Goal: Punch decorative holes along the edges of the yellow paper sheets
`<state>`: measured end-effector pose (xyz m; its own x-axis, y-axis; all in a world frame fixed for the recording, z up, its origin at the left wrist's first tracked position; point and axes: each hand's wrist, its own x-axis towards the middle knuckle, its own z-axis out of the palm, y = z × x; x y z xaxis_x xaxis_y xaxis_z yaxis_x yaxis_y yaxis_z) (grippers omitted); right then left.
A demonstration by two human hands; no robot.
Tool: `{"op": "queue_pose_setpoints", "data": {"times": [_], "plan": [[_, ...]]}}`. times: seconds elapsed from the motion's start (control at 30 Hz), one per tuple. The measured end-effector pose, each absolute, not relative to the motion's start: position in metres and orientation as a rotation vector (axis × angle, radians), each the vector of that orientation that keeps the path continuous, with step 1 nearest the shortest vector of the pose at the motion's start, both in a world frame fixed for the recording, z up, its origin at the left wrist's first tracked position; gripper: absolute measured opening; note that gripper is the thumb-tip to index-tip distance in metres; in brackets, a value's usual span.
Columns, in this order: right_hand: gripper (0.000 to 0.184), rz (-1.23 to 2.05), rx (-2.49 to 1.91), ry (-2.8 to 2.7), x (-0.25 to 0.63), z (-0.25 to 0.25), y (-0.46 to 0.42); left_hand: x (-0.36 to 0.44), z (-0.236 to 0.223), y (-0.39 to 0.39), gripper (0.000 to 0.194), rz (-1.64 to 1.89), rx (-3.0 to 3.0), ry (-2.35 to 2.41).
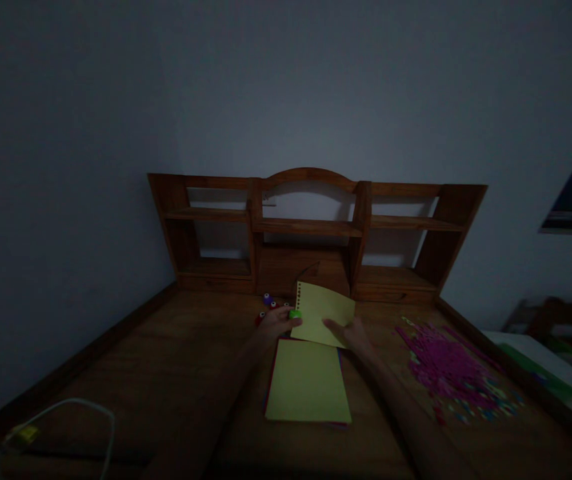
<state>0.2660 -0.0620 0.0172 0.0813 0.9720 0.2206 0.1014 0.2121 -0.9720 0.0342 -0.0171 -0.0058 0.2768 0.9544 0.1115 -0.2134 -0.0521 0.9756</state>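
Observation:
A pale yellow sheet of paper (327,312) with a row of holes down its left edge is tilted up above the desk. At that holed edge my left hand (277,323) is closed on a small bright green rounded thing (294,314), whose kind I cannot make out. My right hand (350,332) grips the sheet at its lower right, thumb on top and fingers hidden behind. Nearer me lies a stack of coloured paper (309,387), yellow on top, with red and blue edges showing beneath.
Beyond my left hand sit several small rounded things with white-ringed spots, one of them purple (267,299). A pile of pink strips (446,367) with small colourful bits covers the right side. A wooden shelf unit (309,229) stands at the back; a white cable (86,402) lies front left.

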Motion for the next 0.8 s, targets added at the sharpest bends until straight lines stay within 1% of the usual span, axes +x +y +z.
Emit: {"op": "queue_pose_setpoints", "data": {"times": [0.13,0.7,0.8], "plan": [[0.053,0.998,-1.141,-1.273,0.2670,0.0126,-0.0589,0.0340,-0.0063,-0.0161,0.053,1.147,1.233,0.853],[0.057,0.991,-1.137,-1.282,0.2661,0.0184,-0.0623,0.0330,-0.0078,-0.0132,0.055,1.142,1.208,0.874],[0.056,0.983,-1.137,-1.269,0.2657,0.0185,-0.0622,0.0340,-0.0060,-0.0146,0.057,1.150,1.180,0.872]]}}
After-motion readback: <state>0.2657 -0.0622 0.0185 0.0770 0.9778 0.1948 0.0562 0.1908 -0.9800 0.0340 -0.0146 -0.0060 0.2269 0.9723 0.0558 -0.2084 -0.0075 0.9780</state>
